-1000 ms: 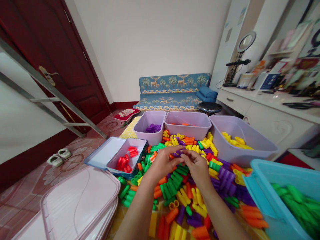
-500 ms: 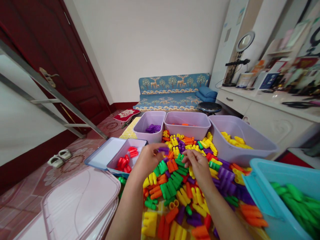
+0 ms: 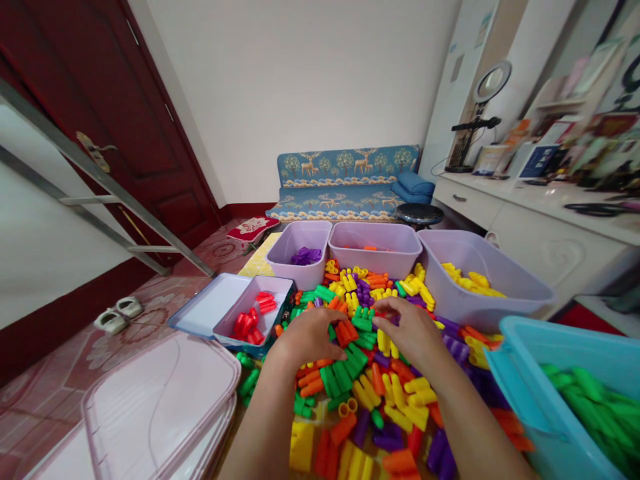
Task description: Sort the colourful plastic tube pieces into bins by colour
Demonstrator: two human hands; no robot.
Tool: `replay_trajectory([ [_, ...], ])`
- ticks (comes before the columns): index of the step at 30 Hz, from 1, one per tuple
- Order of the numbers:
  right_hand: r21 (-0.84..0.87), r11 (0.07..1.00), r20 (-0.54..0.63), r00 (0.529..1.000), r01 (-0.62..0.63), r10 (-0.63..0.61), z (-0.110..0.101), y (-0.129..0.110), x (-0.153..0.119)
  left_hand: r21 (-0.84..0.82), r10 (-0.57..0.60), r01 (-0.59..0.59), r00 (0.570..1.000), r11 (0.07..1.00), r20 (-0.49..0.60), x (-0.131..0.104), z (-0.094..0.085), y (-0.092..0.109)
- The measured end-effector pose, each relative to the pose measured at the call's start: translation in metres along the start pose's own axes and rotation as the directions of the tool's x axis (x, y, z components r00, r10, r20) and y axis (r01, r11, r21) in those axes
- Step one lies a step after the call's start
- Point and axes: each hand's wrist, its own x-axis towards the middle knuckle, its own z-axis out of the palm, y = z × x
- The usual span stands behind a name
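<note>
A heap of plastic building pieces (image 3: 345,373) in green, orange, yellow, purple and red spreads across the table between my forearms. My left hand (image 3: 313,337) hovers low over it, thumb and fingers apart beside an orange piece (image 3: 346,333). Whether its fingertips touch that piece I cannot tell. To the right, my right hand (image 3: 410,327) has its thumb and fingers spread, nearest to a green piece (image 3: 364,319) and a yellow piece (image 3: 386,343). Nothing shows between its fingers.
Lilac bins hold purple pieces (image 3: 307,256), a few orange ones (image 3: 370,249) and yellow ones (image 3: 473,280). A turquoise bin (image 3: 525,393) at right holds green pieces. Red pieces (image 3: 249,325) lie in a box at left, beside stacked lids (image 3: 165,400).
The purple piece at my left fingers is gone from them, and that hand has come lower and nearer over the heap. More purple shows in the left lilac bin. My right hand has opened wider.
</note>
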Motion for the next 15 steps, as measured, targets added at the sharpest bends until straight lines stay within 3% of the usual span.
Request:
replay_trajectory([
  [3,-0.190,0.979,0.144,0.989,0.070,-0.043,-0.002,-0.002,-0.006,0.074,0.027,-0.025,0.999,0.997,-0.031,0.003,0.007,0.001],
  [7,-0.263,0.952,0.228,0.969,0.155,-0.094,0.010,-0.007,-0.012,0.115,0.062,-0.053,0.995,0.992,-0.077,0.010,0.016,0.004],
  [15,-0.206,0.962,0.172,0.974,0.180,-0.146,0.030,-0.009,-0.007,-0.013,-0.007,0.004,0.975,1.000,-0.223,0.022,0.030,-0.004],
])
